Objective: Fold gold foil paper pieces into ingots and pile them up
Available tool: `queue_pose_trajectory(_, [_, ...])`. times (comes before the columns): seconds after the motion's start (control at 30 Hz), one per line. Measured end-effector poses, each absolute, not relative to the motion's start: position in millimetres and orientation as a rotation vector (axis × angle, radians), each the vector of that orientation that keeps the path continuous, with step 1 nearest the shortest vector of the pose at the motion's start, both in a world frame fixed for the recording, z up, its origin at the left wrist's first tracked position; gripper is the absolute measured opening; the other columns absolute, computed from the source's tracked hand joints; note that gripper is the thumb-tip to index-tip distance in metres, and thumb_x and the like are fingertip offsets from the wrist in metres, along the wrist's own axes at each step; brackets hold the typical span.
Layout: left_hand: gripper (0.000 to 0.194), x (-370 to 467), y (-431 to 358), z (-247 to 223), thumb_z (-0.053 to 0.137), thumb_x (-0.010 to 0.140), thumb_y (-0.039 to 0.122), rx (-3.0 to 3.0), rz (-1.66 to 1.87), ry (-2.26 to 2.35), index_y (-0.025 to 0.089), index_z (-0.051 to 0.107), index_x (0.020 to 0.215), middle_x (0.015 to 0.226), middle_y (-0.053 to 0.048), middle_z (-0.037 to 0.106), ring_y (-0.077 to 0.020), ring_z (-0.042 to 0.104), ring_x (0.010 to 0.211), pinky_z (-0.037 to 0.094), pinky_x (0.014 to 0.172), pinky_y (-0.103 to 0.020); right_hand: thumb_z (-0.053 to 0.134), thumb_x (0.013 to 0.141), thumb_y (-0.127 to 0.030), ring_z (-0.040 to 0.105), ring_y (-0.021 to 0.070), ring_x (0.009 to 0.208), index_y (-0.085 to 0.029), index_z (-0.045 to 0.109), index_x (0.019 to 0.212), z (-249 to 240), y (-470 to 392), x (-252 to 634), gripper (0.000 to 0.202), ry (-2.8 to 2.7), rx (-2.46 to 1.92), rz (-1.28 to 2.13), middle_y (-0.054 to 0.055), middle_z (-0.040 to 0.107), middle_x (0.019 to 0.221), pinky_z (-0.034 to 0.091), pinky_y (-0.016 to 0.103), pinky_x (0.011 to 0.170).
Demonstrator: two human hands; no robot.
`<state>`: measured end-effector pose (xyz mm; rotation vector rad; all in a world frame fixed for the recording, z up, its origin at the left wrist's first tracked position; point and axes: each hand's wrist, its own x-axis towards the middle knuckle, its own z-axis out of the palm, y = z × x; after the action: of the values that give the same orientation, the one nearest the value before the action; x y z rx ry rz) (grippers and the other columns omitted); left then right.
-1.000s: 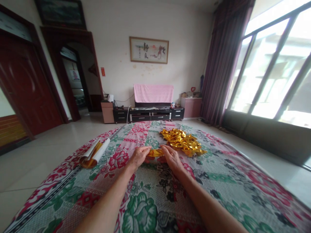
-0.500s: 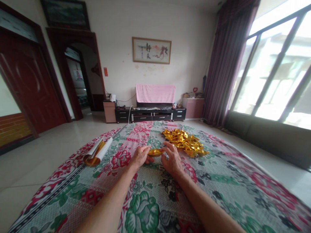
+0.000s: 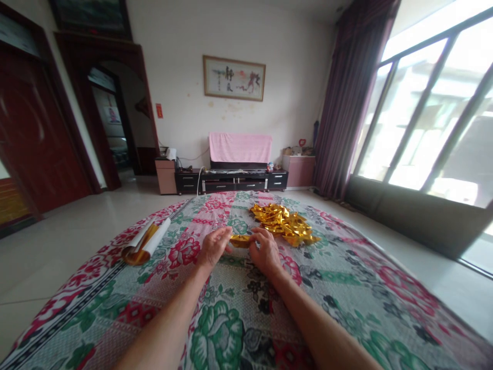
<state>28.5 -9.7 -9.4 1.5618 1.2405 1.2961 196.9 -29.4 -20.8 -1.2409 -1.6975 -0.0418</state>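
A small folded piece of gold foil paper (image 3: 241, 240), shaped like a boat or ingot, is held level above the tablecloth. My left hand (image 3: 214, 247) pinches its left end between thumb and fingers. At the other end, my right hand (image 3: 265, 250) grips it with fingers curled. Just beyond my right hand lies a heap of folded gold foil pieces (image 3: 285, 223). Off to the left rests a loose roll of gold foil sheets (image 3: 145, 244), white on the outside and gold within.
The round table wears a flowered tablecloth (image 3: 215, 329) in red, green and grey. Past its far edge stand a low black TV cabinet (image 3: 225, 184) and a pink cloth (image 3: 241, 147) draped over a screen. Windows (image 3: 419, 118) line the right side.
The view has swung slightly to the right, so everything sits further left. Both hands keep hold of the foil piece, whose folded shape now shows more plainly between them.
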Motion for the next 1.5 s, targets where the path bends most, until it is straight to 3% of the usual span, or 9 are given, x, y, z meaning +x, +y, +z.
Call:
queue_pose_trajectory(0.13, [0.029,29,-12,-11,0.058,0.067,0.03,1.8,1.367,1.207,0.019,0.066,0.092,0.104,-0.005,0.064,-0.0125,0.061,0.066,0.048,0.059,-0.021,0.048,0.067,-0.011,0.052,0.0193,0.093,-0.019,0.064,0.072,-23,-27,197,0.019,-1.619,-1.292,-0.034,0.006,0.06,0.097,0.04,0.033,0.086])
queue_pose_trajectory(0.33, [0.023,28,1,-24,0.052,0.069,0.025,2.012,1.373,1.233,0.021,0.066,0.087,0.104,-0.004,0.062,-0.0172,0.059,0.092,0.05,0.074,-0.023,0.048,0.067,-0.011,0.051,0.0186,0.092,-0.02,0.063,0.075,-28,-27,195,0.019,-1.641,-1.342,-0.037,0.005,0.059,0.098,0.04,0.03,0.085])
queue_pose_trajectory(0.77, [0.019,39,6,-22,0.053,0.066,0.024,2.036,1.285,1.16,0.021,0.067,0.079,0.096,-0.003,0.065,-0.0168,0.059,0.093,0.052,0.072,-0.023,0.047,0.071,-0.01,0.053,0.0173,0.09,-0.02,0.063,0.078,-21,-47,206,0.02,-1.593,-1.441,-0.015,0.005,0.06,0.095,0.041,0.027,0.082])
queue_pose_trajectory(1.1, [0.019,119,-3,-19,0.051,0.071,0.015,2.237,1.302,1.065,0.02,0.068,0.078,0.098,-0.004,0.062,-0.0117,0.06,0.08,0.049,0.075,-0.023,0.048,0.075,-0.015,0.048,0.0179,0.098,-0.02,0.063,0.079,-12,-75,281,0.016,-1.581,-1.435,-0.252,0.005,0.057,0.105,0.035,0.032,0.088])
queue_pose_trajectory(1.5, [0.017,208,-15,-20,0.056,0.072,0.017,2.408,1.294,1.115,0.022,0.071,0.077,0.109,-0.005,0.059,-0.0192,0.052,0.102,0.042,0.091,-0.033,0.046,0.072,-0.014,0.051,0.0185,0.095,-0.018,0.064,0.074,-27,-72,346,0.019,-1.205,-1.647,-0.181,0.007,0.058,0.101,0.037,0.031,0.088])
